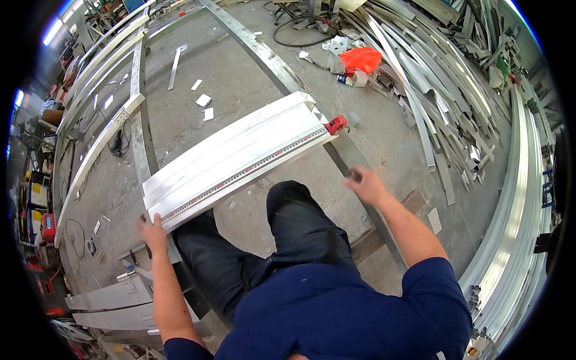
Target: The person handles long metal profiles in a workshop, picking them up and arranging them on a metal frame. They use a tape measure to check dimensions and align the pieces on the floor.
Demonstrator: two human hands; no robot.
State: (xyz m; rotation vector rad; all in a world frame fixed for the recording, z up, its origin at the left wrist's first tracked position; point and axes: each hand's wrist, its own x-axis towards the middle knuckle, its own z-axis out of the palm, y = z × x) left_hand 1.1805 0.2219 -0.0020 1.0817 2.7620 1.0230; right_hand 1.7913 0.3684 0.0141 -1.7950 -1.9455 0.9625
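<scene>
White metal profiles (234,144) lie side by side across two steel rails in front of my knees. Along their near edge runs the drawn-out blade of a tape measure (335,125), its red case resting at the right end. My left hand (153,234) is at the left end, thumb on top by the blade's tip and fingers over the profile's end. Off to the right, above the right rail (384,231), my right hand (367,186) is closed, with a small dark thing at its fingers that I cannot make out.
Long metal offcuts (420,90) are heaped at the far right, beside a red plastic bag (360,60). Long bright profiles (510,198) line the right side. White scraps (204,100) dot the floor, and a curved white bar (99,153) stands left.
</scene>
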